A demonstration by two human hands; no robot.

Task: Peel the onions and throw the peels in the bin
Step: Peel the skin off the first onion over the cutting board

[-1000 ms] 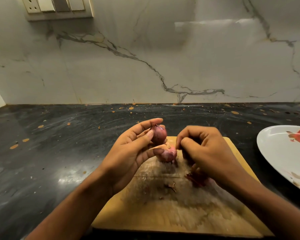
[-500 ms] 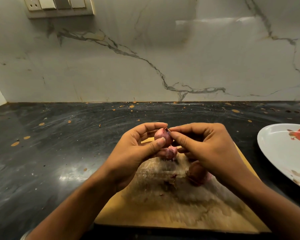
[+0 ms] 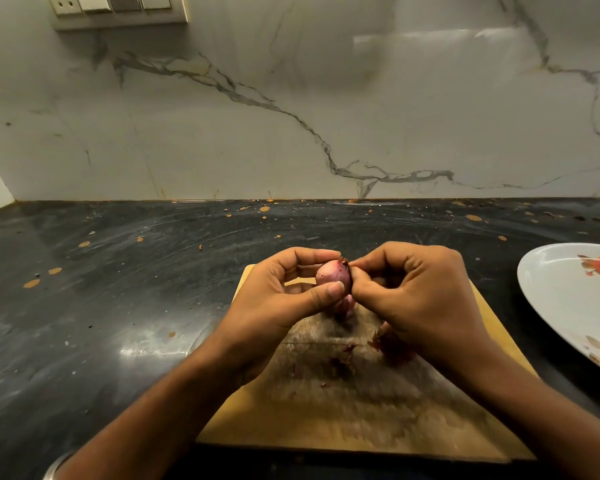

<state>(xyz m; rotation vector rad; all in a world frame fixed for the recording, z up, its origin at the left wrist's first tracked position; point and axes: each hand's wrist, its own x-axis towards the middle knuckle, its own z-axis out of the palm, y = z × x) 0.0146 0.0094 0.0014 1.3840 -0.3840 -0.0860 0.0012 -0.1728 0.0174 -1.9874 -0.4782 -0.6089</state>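
Dark bench (image 3: 118, 289) ran across the view, speckled with orange flecks, with a marble wall (image 3: 291, 116) behind and a switch plate (image 3: 118, 10) at upper left. Left hand (image 3: 278, 306) was raised over the board (image 3: 326, 410), its grip curled round a small onion (image 3: 331, 275), index finger over the top and thumb pressed against the lower side. The onion was held in the air above the far end of the board, pinkish, with a dark tip pointing up-right. Just below it a second onion (image 3: 345, 306) showed between the hands; whether it lay on the board or was held could not be told. Right hand (image 3: 416, 299) met the first onion from the right, grip pinching at its tip and side with thumb and fingertips. Dark red peels (image 3: 388, 348) lay on the board under the right hand, more scraps near the board's middle. White plate (image 3: 568, 306) sat on the bench at far right, apart from the board, with a red mark on it.
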